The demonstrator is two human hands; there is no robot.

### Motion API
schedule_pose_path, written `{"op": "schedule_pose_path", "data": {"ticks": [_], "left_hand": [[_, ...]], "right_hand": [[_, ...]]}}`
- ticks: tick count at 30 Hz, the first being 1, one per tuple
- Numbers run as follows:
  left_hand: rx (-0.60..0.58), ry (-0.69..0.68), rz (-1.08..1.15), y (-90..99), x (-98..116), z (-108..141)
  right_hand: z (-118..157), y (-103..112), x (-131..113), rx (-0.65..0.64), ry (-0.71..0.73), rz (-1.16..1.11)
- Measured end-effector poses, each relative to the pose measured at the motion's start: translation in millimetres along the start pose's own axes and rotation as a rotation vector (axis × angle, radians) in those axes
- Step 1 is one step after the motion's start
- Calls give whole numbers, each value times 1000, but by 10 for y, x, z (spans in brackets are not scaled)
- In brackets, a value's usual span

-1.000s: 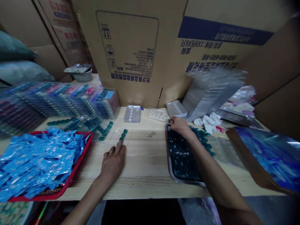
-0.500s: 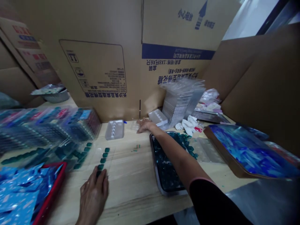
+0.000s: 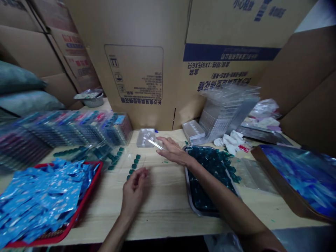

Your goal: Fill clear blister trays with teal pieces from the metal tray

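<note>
My right hand (image 3: 173, 150) is shut on a thin clear plastic piece (image 3: 155, 144), seen nearly edge-on, perhaps a tray or lid. It hovers over the table in front of a clear moulded tray (image 3: 143, 140). Lower and to the left, my left hand (image 3: 134, 187) has its fingers curled together; what is in them, if anything, is hidden. Just beyond its fingertips, a slanting row of dark green pieces (image 3: 135, 161) lies in a clear sheet or tray. Under my right forearm stands a metal tray (image 3: 191, 201) full of dark green pieces (image 3: 207, 168).
A red basket (image 3: 78, 213) of blue packets sits at the left. Filled clear packs (image 3: 115, 129) are lined up behind it. Stacked clear trays (image 3: 217, 115) rise by the large carton (image 3: 147, 80). On the right is a cardboard box (image 3: 273, 185) with blue wrappers.
My right hand has drawn back from the table's rear with the clear plastic piece. My left hand has come away from the green row. The view has shifted left.
</note>
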State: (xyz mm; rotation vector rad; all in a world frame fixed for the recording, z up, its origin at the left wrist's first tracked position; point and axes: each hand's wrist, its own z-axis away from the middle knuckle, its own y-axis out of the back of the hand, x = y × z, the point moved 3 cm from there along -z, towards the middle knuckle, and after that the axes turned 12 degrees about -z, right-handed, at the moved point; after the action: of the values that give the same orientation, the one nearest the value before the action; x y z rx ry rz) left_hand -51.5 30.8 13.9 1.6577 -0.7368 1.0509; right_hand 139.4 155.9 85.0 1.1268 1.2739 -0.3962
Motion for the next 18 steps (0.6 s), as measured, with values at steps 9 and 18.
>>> {"op": "schedule_pose_path", "data": {"ticks": [9, 18], "left_hand": [[-93, 212, 683, -144, 503, -209], [-23, 200, 593, 103, 547, -188]], "right_hand": [[655, -535, -94, -335, -261, -1350], [808, -600, 58, -232, -297, -1226]]}}
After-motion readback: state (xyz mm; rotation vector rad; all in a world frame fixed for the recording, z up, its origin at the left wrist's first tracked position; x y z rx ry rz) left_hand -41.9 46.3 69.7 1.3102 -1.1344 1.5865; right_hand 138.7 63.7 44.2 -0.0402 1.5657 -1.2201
